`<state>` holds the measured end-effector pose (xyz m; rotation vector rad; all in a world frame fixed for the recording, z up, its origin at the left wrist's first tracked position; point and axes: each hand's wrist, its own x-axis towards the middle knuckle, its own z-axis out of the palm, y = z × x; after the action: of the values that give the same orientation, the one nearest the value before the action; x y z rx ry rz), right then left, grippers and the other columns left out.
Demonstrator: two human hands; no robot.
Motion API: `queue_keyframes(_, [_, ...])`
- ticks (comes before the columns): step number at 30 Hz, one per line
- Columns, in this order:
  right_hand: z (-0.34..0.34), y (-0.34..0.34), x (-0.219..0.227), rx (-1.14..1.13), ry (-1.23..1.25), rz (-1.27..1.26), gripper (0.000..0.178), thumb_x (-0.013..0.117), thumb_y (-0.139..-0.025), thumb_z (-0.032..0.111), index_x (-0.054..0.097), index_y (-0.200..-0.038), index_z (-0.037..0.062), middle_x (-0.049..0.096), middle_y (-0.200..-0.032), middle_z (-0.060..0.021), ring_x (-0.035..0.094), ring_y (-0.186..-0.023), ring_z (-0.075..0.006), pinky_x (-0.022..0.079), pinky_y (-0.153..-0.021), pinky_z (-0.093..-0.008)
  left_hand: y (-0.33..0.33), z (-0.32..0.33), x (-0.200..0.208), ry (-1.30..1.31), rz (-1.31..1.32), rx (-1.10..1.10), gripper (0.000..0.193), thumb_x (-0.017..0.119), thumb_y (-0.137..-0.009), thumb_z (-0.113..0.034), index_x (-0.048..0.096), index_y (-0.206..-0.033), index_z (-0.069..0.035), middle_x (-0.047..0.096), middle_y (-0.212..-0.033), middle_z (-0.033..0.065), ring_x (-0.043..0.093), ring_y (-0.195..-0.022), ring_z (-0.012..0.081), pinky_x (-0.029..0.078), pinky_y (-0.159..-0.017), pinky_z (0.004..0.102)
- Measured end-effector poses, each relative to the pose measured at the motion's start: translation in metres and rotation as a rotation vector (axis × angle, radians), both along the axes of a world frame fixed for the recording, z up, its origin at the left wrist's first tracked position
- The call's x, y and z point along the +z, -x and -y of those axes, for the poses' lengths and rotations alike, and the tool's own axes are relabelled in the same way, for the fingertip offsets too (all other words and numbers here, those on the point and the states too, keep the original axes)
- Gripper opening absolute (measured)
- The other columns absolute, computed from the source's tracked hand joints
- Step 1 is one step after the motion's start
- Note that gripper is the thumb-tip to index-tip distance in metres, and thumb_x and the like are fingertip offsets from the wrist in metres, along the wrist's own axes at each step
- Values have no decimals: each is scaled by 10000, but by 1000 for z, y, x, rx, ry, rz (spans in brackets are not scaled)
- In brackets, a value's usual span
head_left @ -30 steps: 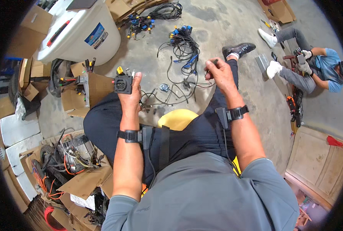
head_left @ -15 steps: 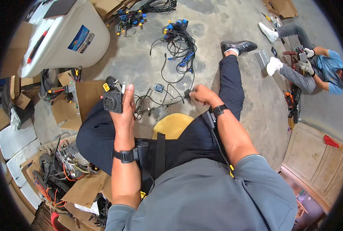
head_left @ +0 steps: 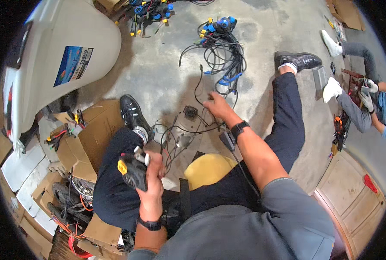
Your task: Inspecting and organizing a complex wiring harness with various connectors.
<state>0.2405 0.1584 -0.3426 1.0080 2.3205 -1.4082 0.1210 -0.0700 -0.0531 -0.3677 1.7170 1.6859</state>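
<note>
My left hand (head_left: 154, 175) is wrapped round a black socket-type connector (head_left: 134, 173) with a yellow plug end (head_left: 122, 167) and a short white-grey piece sticking up beside my thumb. It is held above my left thigh. My right hand (head_left: 218, 107) reaches down over the floor, fingers parted and slightly bent. Under and beside its fingertips runs a thin black cable (head_left: 196, 92). A round dark part (head_left: 190, 112) lies just left of that hand. Thin loose wires (head_left: 171, 134) spread on the floor between my two hands.
Beyond lies a bundle of black cables (head_left: 223, 54) with blue and yellow connectors; another cluster (head_left: 152, 13) sits farther left. A white tub (head_left: 93, 39) and open cardboard boxes (head_left: 100, 130) stand at left. A yellow round seat (head_left: 208, 171) is beneath me. A gloved co-worker (head_left: 368, 97) sits at right.
My left hand has lowered toward my body and tilted the connector. My right hand has moved left and outward over the floor cables. The whole view has shifted.
</note>
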Motion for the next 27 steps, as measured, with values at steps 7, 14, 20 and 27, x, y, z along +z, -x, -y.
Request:
queue_keyframes(7, [-10,93,-4,-705,707,26,337,590,-913,203,515,-1161,-12,610,-960,-108,629,-745,-196,528,-616,-320,13,7,3,30,12,-47,254,595,-932,-231,451,-797,-72,353,-594,-18,324,-516,84,267,-480,250])
queue_keyframes(14, [-9,88,57,-520,665,8,280,497,-976,220,567,-1184,46,624,-837,-53,576,-613,-109,507,-582,-267,8,10,1,55,6,-19,139,574,-934,-157,517,-853,-59,373,-594,-32,330,-501,76,258,-472,251])
queue_keyframes(20, [-1,70,179,-233,598,-188,281,511,-948,162,582,-1199,58,612,-750,-30,531,-550,-71,457,-518,-216,-6,6,16,-46,-96,41,179,618,-911,-144,515,-768,-111,382,-549,-56,322,-448,68,242,-433,255])
queue_keyframes(27, [45,20,297,-142,596,-403,225,564,-939,148,604,-1123,26,634,-707,-42,495,-477,-55,418,-462,-201,-12,-6,24,-432,0,-50,247,658,-888,-140,521,-684,-116,382,-541,-85,294,-431,30,194,-402,232])
